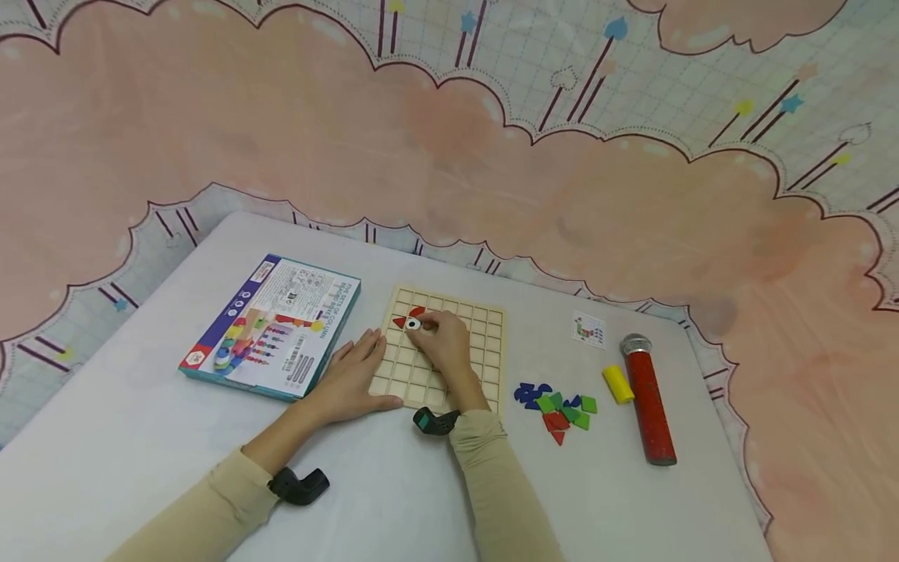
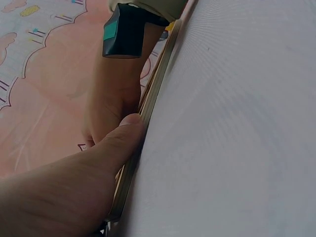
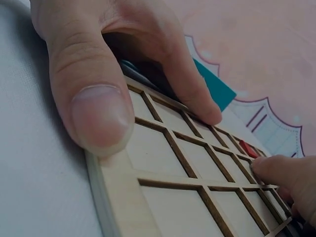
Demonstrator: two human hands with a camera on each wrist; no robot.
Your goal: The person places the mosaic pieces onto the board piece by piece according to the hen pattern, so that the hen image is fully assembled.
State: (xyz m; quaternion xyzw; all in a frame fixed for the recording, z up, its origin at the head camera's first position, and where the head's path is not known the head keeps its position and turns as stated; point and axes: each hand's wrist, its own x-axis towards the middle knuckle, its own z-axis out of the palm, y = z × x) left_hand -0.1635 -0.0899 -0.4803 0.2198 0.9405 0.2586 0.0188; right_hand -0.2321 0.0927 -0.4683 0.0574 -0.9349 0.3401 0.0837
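My right hand (image 1: 449,347) is over the upper left part of a pale wooden grid board (image 1: 489,336). Its thumb and fingers pinch a small round white piece with a black dot (image 1: 413,323). Right beside that piece, red pieces (image 1: 417,311) lie in the grid; one red piece (image 3: 248,148) also shows in the right wrist view. My left hand (image 1: 354,382) rests along the board's left side with its fingers extended. Its thumb (image 3: 101,116) touches the board's near corner. In the left wrist view the right fingertips are hidden.
Left of the board lies a boxed set (image 1: 281,328). To the right are loose blue, green (image 1: 588,404) and red (image 1: 555,421) pieces, a small printed card (image 1: 588,329), a yellow cylinder (image 1: 618,384) and a red microphone-shaped tube (image 1: 649,406). A patterned curtain hangs behind the white table.
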